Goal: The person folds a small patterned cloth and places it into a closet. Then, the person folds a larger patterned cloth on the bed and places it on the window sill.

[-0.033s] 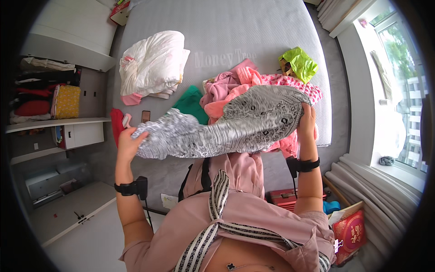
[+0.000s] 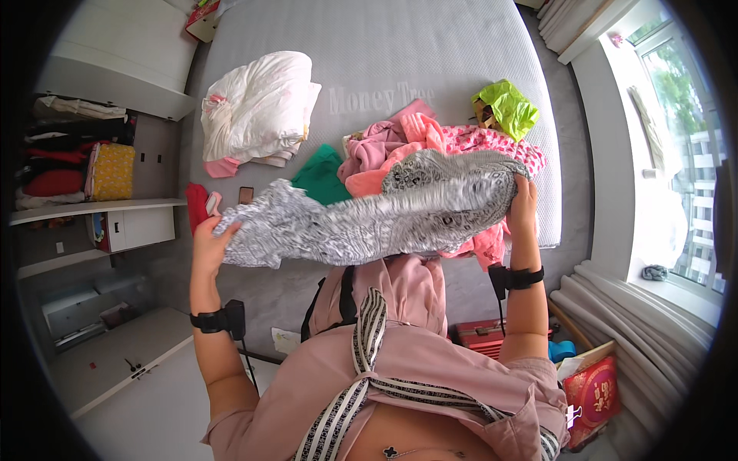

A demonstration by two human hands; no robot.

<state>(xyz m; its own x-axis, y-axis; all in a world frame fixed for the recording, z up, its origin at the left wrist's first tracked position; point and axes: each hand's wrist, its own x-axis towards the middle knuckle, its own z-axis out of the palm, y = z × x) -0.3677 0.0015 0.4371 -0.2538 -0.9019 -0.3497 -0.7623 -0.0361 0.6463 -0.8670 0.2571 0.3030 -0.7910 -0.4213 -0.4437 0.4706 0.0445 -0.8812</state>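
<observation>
A black, grey and white patterned cloth (image 2: 346, 224) hangs stretched sideways in front of me, blurred by motion, so I cannot tell what garment it is. My left hand (image 2: 213, 240) is closed on its left end. At the right end, my right hand (image 2: 523, 201) grips its upper corner. Behind the cloth on the bed lie a green cloth (image 2: 321, 175), a mauve garment (image 2: 375, 147), a coral garment (image 2: 421, 135) and a pink-and-red patterned cloth (image 2: 492, 143). The held cloth hides part of this pile.
The grey bed (image 2: 369, 46) bears a folded white quilt (image 2: 257, 107), a phone (image 2: 246, 195), red cloth (image 2: 197, 209) and a green plastic bag (image 2: 510, 107). An open wardrobe shelf (image 2: 100, 207) stands left. Right are a curtain (image 2: 638, 330) and a red case (image 2: 478, 336).
The cloth's folds have shifted, and its bulging right part has sunk, baring more of the pile behind. My left hand has moved slightly left; both hands keep their hold.
</observation>
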